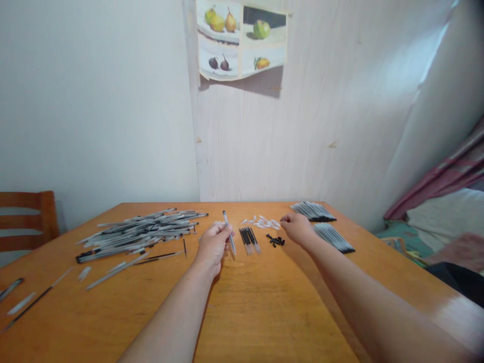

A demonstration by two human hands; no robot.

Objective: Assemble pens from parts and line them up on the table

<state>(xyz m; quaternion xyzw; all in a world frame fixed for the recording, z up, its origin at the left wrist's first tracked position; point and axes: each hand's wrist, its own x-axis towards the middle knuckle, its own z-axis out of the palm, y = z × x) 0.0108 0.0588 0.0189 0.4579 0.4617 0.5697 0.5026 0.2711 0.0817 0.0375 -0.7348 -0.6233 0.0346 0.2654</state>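
My left hand [212, 246] is closed around a clear-barrelled pen [232, 244], which stands tilted with its dark end up. Beyond the black plugs, my right hand [298, 230] has its fingertips pinched together at the right edge of some small white caps [262, 222]. Whether a cap is between those fingertips is too small to tell. Several dark ink refills [248, 237] lie side by side between my hands. Small black plugs [277, 241] are heaped just left of my right hand.
A large loose pile of pens [139, 232] covers the table's left side. Two neat rows of pens, a far bundle [312, 210] and a nearer bundle [335, 238], lie at the right. Stray pieces, including a long refill [38, 301], rest at the front left. A wooden chair [28, 222] stands beyond.
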